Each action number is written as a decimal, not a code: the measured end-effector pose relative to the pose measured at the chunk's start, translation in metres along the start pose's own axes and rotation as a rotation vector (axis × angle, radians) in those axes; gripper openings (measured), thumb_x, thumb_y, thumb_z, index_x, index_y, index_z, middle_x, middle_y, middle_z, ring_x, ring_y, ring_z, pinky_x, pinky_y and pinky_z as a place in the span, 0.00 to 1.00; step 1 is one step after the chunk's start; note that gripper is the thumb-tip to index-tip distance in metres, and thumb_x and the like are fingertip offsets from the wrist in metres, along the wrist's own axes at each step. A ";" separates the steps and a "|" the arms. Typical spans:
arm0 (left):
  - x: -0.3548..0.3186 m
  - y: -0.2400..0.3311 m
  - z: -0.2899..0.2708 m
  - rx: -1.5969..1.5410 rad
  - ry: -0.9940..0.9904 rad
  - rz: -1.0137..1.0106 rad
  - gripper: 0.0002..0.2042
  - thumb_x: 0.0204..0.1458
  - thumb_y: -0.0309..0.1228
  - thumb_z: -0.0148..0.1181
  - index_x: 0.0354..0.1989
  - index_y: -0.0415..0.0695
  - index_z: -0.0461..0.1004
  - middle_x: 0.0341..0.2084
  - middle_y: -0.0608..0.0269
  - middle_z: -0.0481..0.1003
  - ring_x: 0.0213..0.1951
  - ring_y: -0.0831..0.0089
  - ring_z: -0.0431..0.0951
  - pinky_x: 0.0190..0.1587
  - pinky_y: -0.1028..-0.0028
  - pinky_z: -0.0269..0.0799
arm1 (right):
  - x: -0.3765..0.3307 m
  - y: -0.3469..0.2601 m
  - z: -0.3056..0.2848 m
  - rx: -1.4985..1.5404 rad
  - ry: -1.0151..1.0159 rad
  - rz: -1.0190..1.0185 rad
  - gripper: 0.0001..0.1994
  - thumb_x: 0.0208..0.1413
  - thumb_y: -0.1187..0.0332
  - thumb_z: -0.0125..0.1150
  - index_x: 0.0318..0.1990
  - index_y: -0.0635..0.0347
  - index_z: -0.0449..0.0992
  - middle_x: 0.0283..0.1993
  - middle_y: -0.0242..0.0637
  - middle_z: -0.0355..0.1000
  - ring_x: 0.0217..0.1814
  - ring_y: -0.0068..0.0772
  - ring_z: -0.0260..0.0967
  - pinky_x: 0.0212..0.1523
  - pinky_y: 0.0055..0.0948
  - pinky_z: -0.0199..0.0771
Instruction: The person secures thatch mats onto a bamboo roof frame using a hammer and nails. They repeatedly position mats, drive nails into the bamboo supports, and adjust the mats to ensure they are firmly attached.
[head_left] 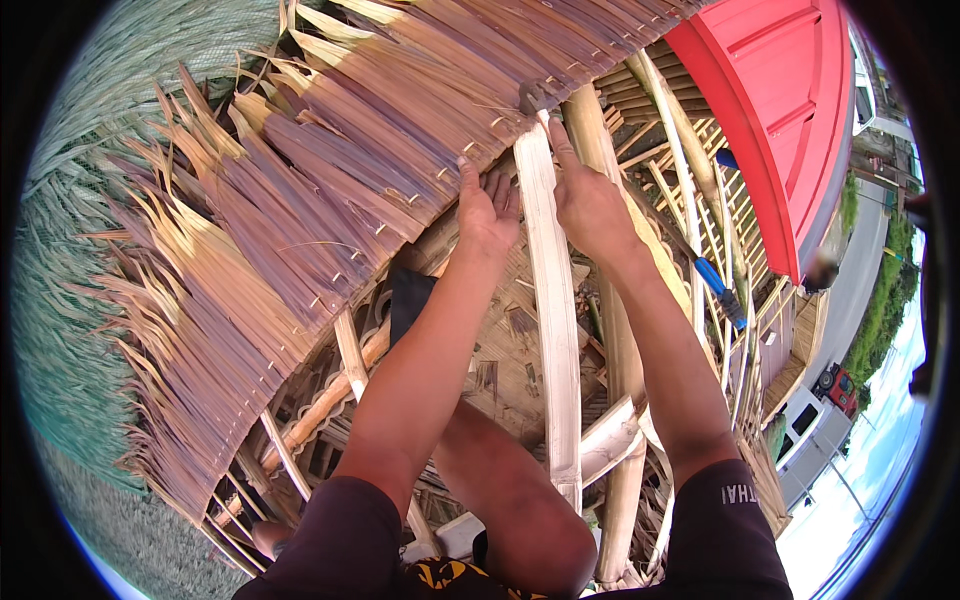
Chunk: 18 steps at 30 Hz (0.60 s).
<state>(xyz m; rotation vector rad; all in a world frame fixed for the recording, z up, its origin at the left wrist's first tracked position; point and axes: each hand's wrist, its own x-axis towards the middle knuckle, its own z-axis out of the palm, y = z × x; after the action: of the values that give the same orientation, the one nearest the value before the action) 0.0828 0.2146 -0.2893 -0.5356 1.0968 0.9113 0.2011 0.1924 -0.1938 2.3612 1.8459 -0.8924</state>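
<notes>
dry, fibrous palm-leaf thatch (300, 200) kinda purplish-brown and rough, pale split-wood slat (553, 330) smooth and matt, thick bamboo pole (610, 300) slightly glossy, red painted metal roof (790, 100) smooth with a sheen

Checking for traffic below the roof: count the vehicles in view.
2. A white vehicle sits at lower right beside the road, with a red vehicle just above it. Others may be hidden behind the bamboo frame.

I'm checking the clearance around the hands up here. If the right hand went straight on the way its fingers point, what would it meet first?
The right hand points up along the pale bamboo slat, toward the lower edge of the dried leaf thatch. That edge lies just past the fingertips, so it would probably be met first, though depth is hard to judge here.
</notes>
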 end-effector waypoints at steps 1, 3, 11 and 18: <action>0.005 0.001 0.002 -0.121 -0.078 0.070 0.24 0.65 0.40 0.60 0.64 0.41 0.64 0.60 0.59 0.68 0.63 0.66 0.69 0.69 0.67 0.66 | 0.001 -0.002 0.000 0.022 0.007 0.019 0.39 0.59 0.75 0.51 0.78 0.48 0.46 0.37 0.60 0.76 0.41 0.60 0.76 0.42 0.56 0.75; 0.012 0.002 0.004 -0.261 -0.145 0.172 0.19 0.68 0.36 0.53 0.61 0.38 0.66 0.59 0.58 0.70 0.64 0.65 0.68 0.70 0.65 0.65 | -0.003 -0.007 -0.007 0.066 -0.011 0.062 0.38 0.59 0.75 0.51 0.78 0.50 0.47 0.37 0.62 0.76 0.40 0.61 0.76 0.41 0.56 0.74; 0.017 0.003 -0.004 -0.239 -0.139 0.139 0.18 0.68 0.31 0.51 0.63 0.38 0.64 0.61 0.56 0.67 0.64 0.62 0.69 0.70 0.64 0.67 | -0.051 -0.043 -0.040 0.285 0.478 -0.327 0.34 0.64 0.76 0.47 0.78 0.46 0.50 0.36 0.59 0.76 0.30 0.55 0.73 0.41 0.44 0.76; 0.020 0.009 -0.006 -0.179 -0.095 0.095 0.18 0.66 0.31 0.56 0.61 0.39 0.64 0.59 0.56 0.67 0.62 0.58 0.71 0.66 0.62 0.72 | -0.021 -0.065 -0.055 0.016 0.074 -0.035 0.31 0.68 0.73 0.48 0.77 0.43 0.51 0.36 0.58 0.76 0.34 0.58 0.76 0.37 0.51 0.75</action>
<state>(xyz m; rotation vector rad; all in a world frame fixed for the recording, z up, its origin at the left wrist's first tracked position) 0.0760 0.2222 -0.3095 -0.5846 0.9668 1.1143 0.1631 0.2123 -0.1171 2.4102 1.9191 -0.8369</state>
